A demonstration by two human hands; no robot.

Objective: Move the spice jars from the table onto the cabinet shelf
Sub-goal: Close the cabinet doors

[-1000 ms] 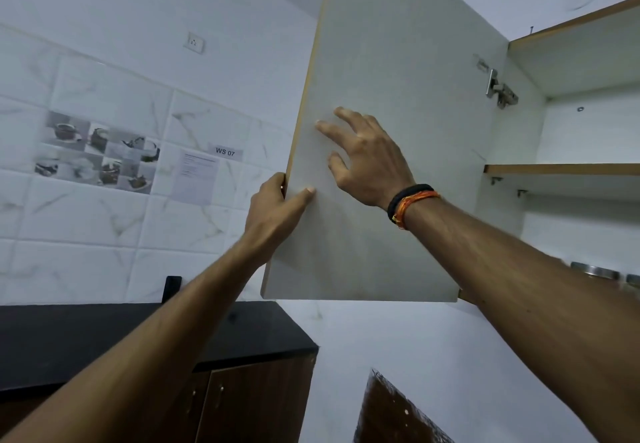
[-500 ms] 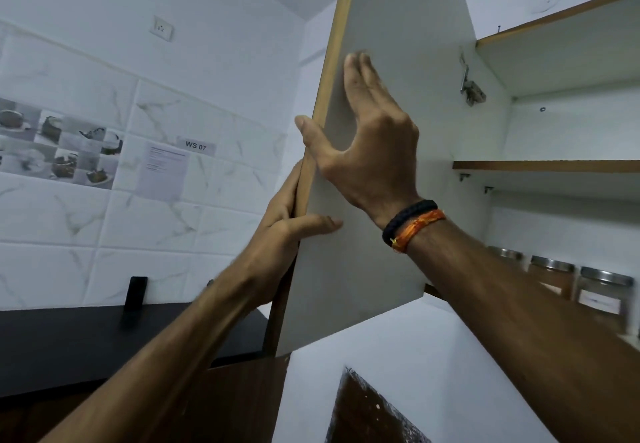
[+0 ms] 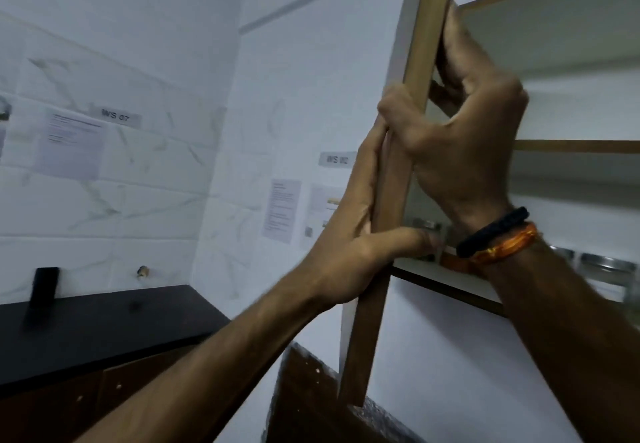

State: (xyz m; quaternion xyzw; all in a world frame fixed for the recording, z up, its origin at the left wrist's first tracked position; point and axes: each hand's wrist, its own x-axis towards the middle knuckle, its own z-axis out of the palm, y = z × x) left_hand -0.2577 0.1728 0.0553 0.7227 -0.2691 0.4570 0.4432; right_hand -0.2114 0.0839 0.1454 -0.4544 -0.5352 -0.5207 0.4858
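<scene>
Wood-edged cabinet door (image 3: 420,72) sits edge-on in our grip, left hand (image 3: 349,245) and right hand (image 3: 464,137) both curled round it, spice jars (image 3: 602,266) already shelved, so closing it seems next.

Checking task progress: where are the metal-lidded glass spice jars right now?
In the head view, the metal-lidded glass spice jars stand on the cabinet's lowest shelf at far right, just beyond the right wrist's black and orange bands.
</scene>
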